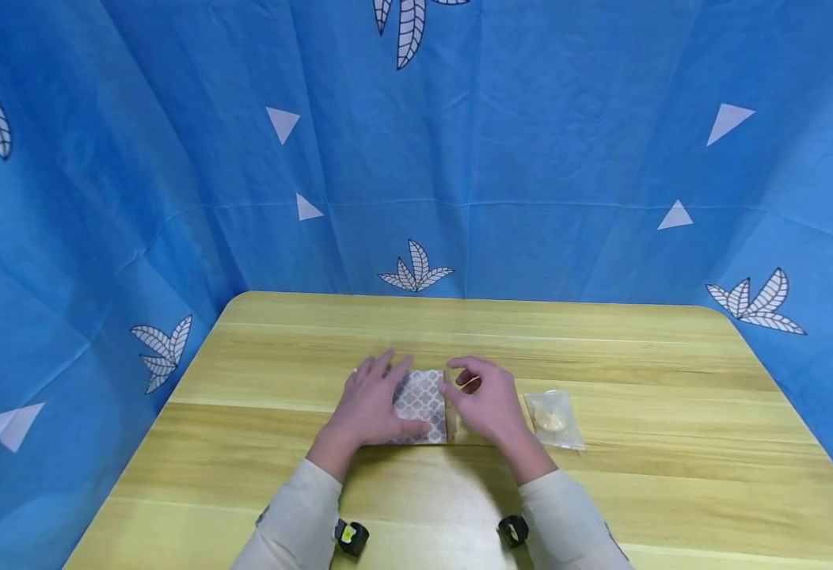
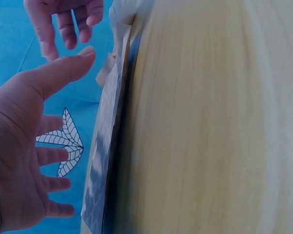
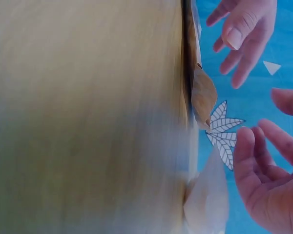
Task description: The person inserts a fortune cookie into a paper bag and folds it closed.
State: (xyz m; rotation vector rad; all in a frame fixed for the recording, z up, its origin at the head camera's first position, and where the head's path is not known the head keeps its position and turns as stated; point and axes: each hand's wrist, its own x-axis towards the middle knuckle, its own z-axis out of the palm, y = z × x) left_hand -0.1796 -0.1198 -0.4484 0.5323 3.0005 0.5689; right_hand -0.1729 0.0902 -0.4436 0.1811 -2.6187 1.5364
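A flat paper bag [image 1: 420, 400] with a grey-and-white lattice pattern lies on the table, its brown mouth [image 3: 203, 95] at the right end gaping a little. Over the bag's left part my left hand [image 1: 368, 404] is spread, thumb apart from the fingers; the left wrist view shows it raised off the paper. Close by the brown mouth is my right hand [image 1: 489, 400], fingers loosely bent and nothing between them. To the right of that hand lies a small clear plastic bag [image 1: 564, 431] with a pale lump inside, blurred in the right wrist view.
The wooden table [image 1: 245, 491] has rounded far corners. Behind it and along its sides hangs a blue curtain [image 1: 530, 158] with white leaves and triangles. Small black devices [image 1: 351, 539] sit at both sleeves.
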